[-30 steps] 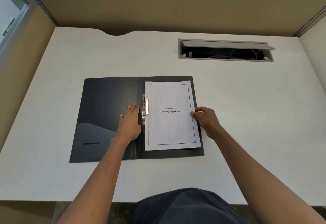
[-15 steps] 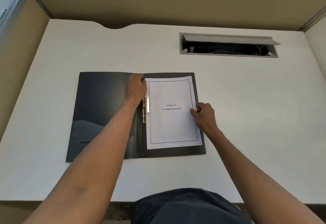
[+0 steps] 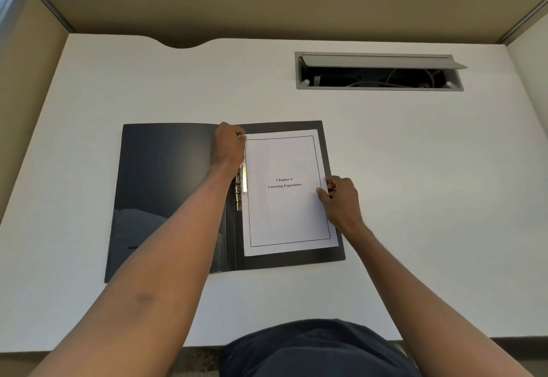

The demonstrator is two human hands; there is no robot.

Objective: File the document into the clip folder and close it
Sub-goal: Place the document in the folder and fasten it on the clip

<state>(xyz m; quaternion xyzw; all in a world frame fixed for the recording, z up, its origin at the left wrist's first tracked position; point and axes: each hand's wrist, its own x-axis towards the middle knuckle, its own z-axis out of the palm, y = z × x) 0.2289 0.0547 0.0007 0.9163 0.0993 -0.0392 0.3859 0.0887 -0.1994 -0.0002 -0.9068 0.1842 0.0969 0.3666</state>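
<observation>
While the black plastic clip folder (image 3: 166, 186) lies open flat on the white desk (image 3: 118, 85), we start at its left side, where the inner cover shows a glossy sheen and a low pocket near the bottom. Moving right, our left hand (image 3: 227, 146) sits at the top of the spine, fingers curled and pinching the upper left corner of the white printed document (image 3: 286, 195). Just below that hand, the metal spring clip (image 3: 240, 186) runs along the spine, and its silver bar lies over the paper's left edge. The sheet rests on the folder's right half, slightly tilted, with the words "Chapter 6 Learning Experience" inside a thin black border. At its right edge, our right hand (image 3: 341, 198) is curled closed, thumb and fingers gripping the paper's margin. Farther right and toward the back of the desk, a grey rectangular cable tray (image 3: 379, 87) stands with its lid open, showing wires inside.
</observation>
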